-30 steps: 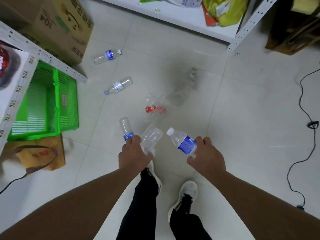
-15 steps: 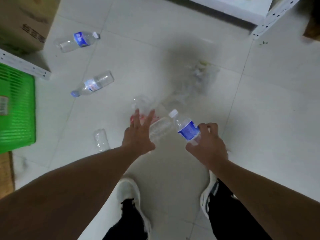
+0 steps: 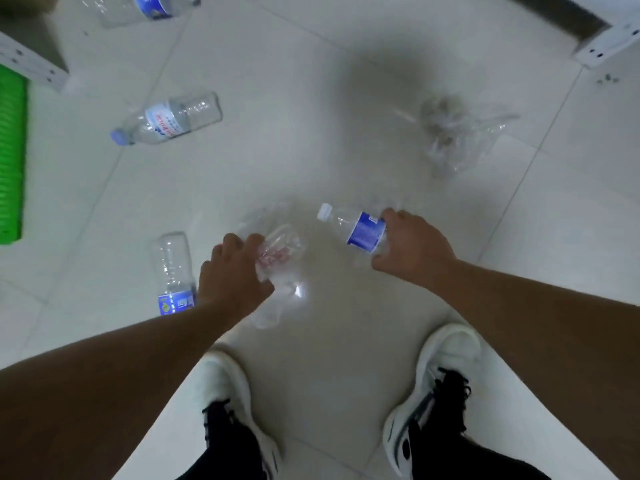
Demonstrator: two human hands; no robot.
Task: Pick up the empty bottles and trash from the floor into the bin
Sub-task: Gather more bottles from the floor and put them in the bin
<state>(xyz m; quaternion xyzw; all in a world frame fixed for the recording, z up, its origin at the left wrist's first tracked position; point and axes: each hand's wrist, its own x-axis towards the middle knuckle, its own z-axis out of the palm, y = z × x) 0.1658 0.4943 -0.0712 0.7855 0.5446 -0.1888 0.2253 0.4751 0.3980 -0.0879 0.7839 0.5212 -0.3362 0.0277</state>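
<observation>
My right hand (image 3: 414, 249) grips a clear empty bottle with a blue label and white cap (image 3: 358, 230), held just above the floor. Close to the tiles, my left hand (image 3: 230, 277) has its fingers closed on crumpled clear plastic with red print (image 3: 277, 252). More clear plastic, perhaps a bottle, shows under that hand. A clear bottle with a blue label (image 3: 171, 271) lies on the floor beside my left wrist. Further off lie a blue-capped bottle (image 3: 166, 121) and a blue-labelled bottle (image 3: 149, 5). The bin is out of sight.
A crumpled clear plastic bag (image 3: 453, 133) lies on the tiles at the upper right. A green basket (image 3: 10, 150) sits at the left edge under a white shelf leg (image 3: 31, 64). Another shelf leg (image 3: 606, 46) stands top right. My shoes (image 3: 436, 386) are below.
I have bent lower over the floor. My left hand, open and reaching half a second ago, has closed on the red-printed plastic. One bottle it held a second ago lies on the floor.
</observation>
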